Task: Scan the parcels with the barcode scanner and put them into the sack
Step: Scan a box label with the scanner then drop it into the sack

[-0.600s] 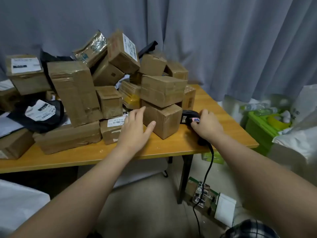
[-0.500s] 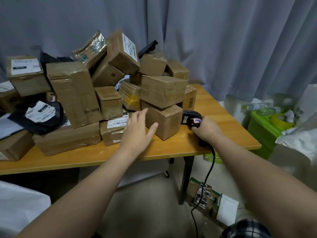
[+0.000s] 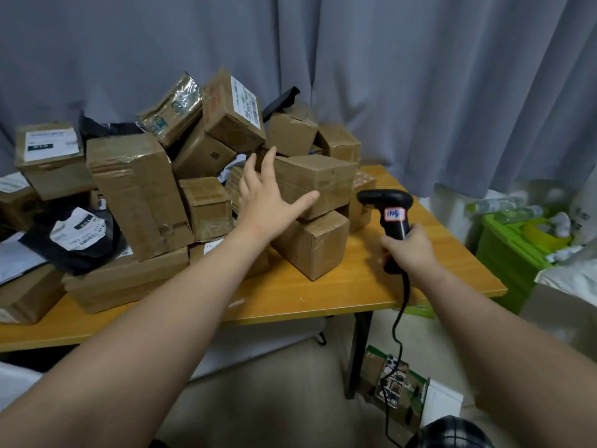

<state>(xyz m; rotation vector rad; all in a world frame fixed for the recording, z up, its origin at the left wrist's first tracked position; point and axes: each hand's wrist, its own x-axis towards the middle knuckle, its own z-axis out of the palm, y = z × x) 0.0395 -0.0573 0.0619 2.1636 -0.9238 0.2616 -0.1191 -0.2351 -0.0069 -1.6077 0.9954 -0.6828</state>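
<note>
Down near the floor, a black cable hangs from the barcode scanner. Over the desk's near right part, the right grip is clenched round the scanner's handle, holding it upright with its head pointing left. Farther in, the left grip is released, fingers spread against a brown box stacked on a lower box. Behind, the heap of parcels covers the desk before a grey curtain.

Grey pleated curtain spans the rear; wooden worktop on dark legs; beige floor; green crate at right.
</note>
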